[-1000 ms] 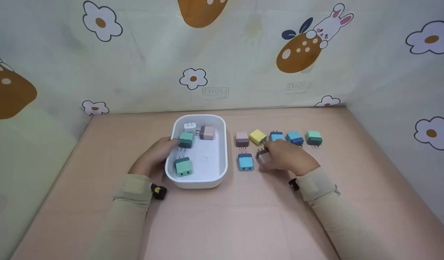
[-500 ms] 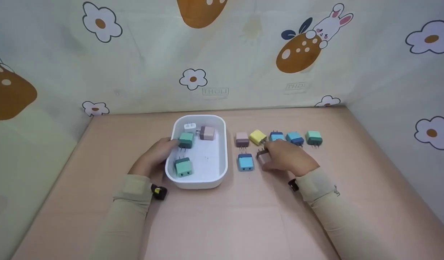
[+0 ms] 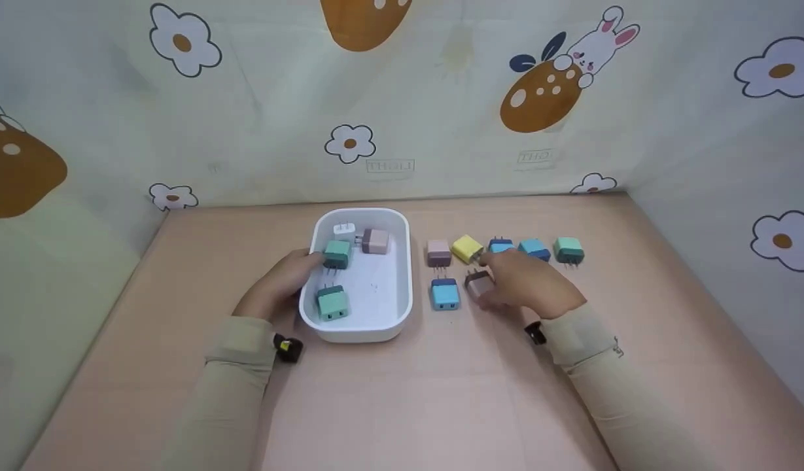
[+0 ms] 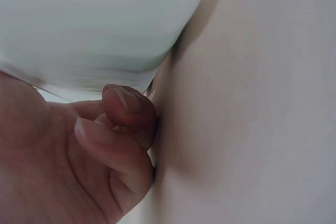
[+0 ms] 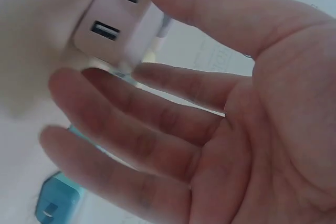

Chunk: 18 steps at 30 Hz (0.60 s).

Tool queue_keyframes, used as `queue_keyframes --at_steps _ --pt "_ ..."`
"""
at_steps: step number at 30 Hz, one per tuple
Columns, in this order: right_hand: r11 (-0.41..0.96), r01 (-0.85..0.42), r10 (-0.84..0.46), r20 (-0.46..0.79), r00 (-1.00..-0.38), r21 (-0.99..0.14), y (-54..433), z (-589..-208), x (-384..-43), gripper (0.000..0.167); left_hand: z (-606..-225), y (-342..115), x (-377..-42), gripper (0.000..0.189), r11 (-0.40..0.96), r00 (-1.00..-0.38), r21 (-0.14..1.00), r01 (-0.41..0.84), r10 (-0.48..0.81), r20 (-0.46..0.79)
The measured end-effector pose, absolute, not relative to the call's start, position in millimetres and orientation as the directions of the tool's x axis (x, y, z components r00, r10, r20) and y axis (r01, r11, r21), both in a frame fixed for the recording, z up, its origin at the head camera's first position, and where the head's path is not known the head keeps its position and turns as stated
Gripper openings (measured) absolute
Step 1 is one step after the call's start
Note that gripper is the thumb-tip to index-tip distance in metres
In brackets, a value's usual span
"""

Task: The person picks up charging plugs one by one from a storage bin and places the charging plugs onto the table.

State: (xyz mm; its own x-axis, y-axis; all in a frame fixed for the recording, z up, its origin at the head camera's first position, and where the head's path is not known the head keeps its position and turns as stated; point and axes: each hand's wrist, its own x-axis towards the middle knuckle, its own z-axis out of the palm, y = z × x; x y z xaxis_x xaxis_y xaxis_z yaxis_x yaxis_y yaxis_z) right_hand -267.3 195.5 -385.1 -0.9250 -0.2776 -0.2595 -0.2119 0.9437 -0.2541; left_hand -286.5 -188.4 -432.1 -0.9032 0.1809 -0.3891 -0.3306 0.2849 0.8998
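My left hand (image 3: 280, 281) grips the left wall of a white plastic box (image 3: 356, 335), thumb over the rim. In the left wrist view, curled fingers (image 4: 118, 153) lie beside the box's outer wall, close to the table. Inside the box are two green chargers (image 3: 333, 303), a pink charger (image 3: 375, 241) and a small white charger (image 3: 343, 230). On the table, my right hand (image 3: 529, 284) is around a pink-and-brown charger (image 3: 479, 284), its two USB ports towards the wrist camera. The fingers are spread and relaxed, with thumb and index finger right at the charger's edges.
Left of that charger lies a blue charger (image 3: 445, 296). Behind stands a row: a pink charger (image 3: 439, 252), a yellow charger (image 3: 467, 248), two blue chargers (image 3: 534, 250) and a green charger (image 3: 568, 250). A patterned cloth wall (image 3: 271, 131) rises behind the table.
My right hand has shifted slightly right, its thumb drawing back from the pink-and-brown charger, which shows more now. The left hand and the box have stayed put.
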Motion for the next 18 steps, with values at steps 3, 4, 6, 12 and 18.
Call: queue_keyframes --at_steps 3,4,6,12,18 --pt "0.952 -0.216 -0.261 -0.203 -0.944 -0.218 194.2 -380.5 -263.0 0.063 -432.3 -187.5 -286.5 0.056 0.296 -0.901 0.895 -0.334 0.178 -0.395" --pt "0.952 -0.232 -0.267 -0.169 -0.949 -0.201 193.8 -379.2 -261.4 0.06 -432.3 -187.2 -286.5 0.056 0.305 -0.902 0.893 -0.331 0.175 -0.394" --pt "0.945 -0.275 -0.293 -0.085 -0.952 -0.176 192.9 -377.0 -258.9 0.054 -432.5 -186.8 -286.5 0.057 0.31 -0.902 0.89 -0.334 0.17 -0.398" --pt "0.916 -0.359 -0.348 0.091 -0.933 -0.177 188.6 -374.8 -256.6 0.04 -433.1 -186.9 -284.9 0.058 0.271 -0.894 0.893 -0.359 0.176 -0.413" --pt "0.901 -0.39 -0.367 0.147 -0.919 -0.191 182.6 -376.1 -256.7 0.034 -432.8 -187.4 -283.8 0.059 0.267 -0.893 0.89 -0.369 0.162 -0.419"
